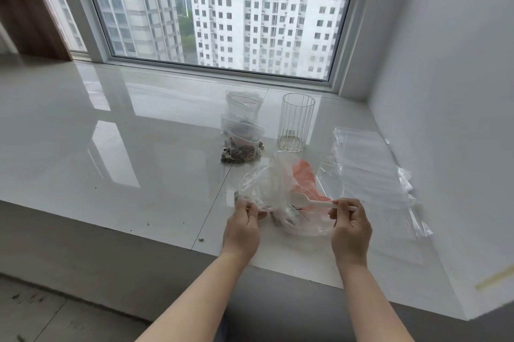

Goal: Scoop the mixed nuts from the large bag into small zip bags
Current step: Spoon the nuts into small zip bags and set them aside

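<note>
Two hands at one large bag on a white sill.

Head view: left hand (243,223) pinches a small zip bag (251,188); right hand (351,226) pinches one white spoon (308,200) over the large bag (299,188). Three filled bags (241,133), one ribbed glass (297,122), and a stack of empty bags (367,163) lie behind, count unclear.

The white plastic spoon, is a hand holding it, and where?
Yes. The right hand pinches the white plastic spoon by its handle end; the bowl points into the large clear bag.

Filled small bags (241,135) stand behind the large bag (283,194), glass holder (296,121) to their right.
</note>
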